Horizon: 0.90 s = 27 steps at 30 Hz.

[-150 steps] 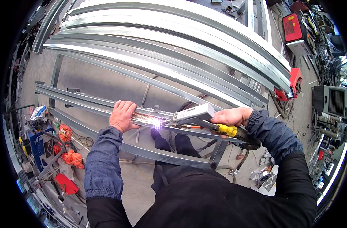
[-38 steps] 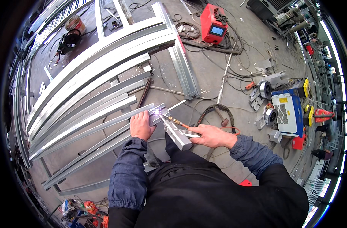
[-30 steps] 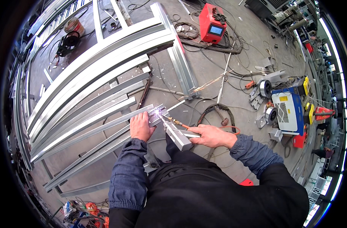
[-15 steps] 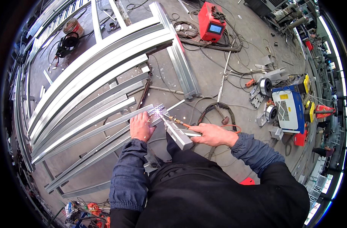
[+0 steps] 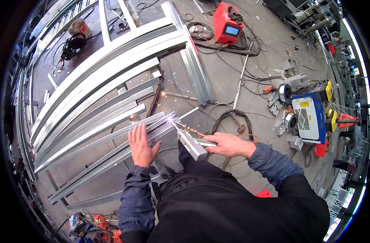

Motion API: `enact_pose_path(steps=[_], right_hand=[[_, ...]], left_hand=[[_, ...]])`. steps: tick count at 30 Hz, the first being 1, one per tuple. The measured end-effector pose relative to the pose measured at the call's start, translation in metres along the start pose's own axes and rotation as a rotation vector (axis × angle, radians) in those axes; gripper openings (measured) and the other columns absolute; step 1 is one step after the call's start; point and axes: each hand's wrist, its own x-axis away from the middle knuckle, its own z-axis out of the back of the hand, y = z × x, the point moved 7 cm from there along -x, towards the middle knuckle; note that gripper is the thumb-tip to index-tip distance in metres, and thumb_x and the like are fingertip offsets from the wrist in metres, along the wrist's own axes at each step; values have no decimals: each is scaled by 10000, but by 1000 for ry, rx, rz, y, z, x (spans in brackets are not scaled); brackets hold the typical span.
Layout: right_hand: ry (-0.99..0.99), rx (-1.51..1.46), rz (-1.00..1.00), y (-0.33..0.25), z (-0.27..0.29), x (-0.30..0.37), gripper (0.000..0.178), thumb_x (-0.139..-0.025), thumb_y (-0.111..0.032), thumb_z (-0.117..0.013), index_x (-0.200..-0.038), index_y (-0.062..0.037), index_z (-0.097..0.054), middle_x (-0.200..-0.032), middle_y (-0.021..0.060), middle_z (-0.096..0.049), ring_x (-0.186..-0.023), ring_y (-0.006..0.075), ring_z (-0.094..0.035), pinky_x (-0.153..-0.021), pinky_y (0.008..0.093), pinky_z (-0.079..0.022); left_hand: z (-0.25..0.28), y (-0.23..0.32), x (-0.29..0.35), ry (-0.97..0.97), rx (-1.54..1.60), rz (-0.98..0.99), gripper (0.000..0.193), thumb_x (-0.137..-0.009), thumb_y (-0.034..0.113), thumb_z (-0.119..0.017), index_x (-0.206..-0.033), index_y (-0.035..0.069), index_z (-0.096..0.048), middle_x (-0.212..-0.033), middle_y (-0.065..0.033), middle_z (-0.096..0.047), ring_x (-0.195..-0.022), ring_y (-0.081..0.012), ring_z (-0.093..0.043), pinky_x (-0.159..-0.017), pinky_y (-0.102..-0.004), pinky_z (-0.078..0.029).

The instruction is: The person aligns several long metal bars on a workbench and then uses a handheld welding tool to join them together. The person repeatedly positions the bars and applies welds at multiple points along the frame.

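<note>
My right hand is closed round the handle of a silver, box-bodied welding gun. Its thin nozzle points at the end of a galvanised steel channel, where a bright violet-white glow with sparks sits. An orange hose with brass fittings runs beside the gun. My left hand is over the steel lengths, left of the glow, with fingers stretched out and thumb apart. Nothing is in it; whether it touches the metal I cannot tell.
Long steel channels lie in rows at left. A red machine with a screen stands at the back, and a blue-and-white machine at right. Wire spools sit beside it. A hammer and cables lie on the floor.
My left hand has come off the channel near the glow and moved left and back toward me, fingers now straighter. The gun and right hand have barely moved; the glow continues.
</note>
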Motion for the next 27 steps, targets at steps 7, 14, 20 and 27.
enact_pose_path(steps=[7,14,20,27], right_hand=[[-14,-6,31,-2,5,0,588,-1102,-571,-606,-1552,-192,-603,-1255,225,-686,-1221,434,-673,-1041,499,-542],[-53,-13,28,-1,6,0,609,-1113,-533,-594,-1618,-195,-551,-1228,212,-684,-1198,425,-676,-1036,496,-542],[16,-233,150,-5,26,15,638,-1134,-396,-592,-1706,-154,-449,-1227,170,-714,-1095,305,-703,-949,424,-551],[-72,-567,78,9,62,-7,500,-1194,-315,-510,-1609,-38,-532,-1300,84,-736,-1098,135,-686,-930,323,-575]], left_hand=[[11,-101,83,64,-1,177,1044,-812,363,-924,-1652,-13,-430,-1656,-202,-502,-1583,-411,-399,-1328,-526,-295],[7,-108,90,10,-22,138,1063,-792,343,-934,-1662,6,-425,-1670,-204,-487,-1588,-407,-401,-1330,-528,-304],[-2,-104,58,-52,-53,108,1043,-747,354,-967,-1611,13,-491,-1605,-195,-546,-1545,-390,-459,-1335,-532,-306],[-6,-113,28,-83,-47,4,875,-701,399,-969,-1414,37,-616,-1336,-140,-642,-1283,-365,-582,-1162,-495,-437]])
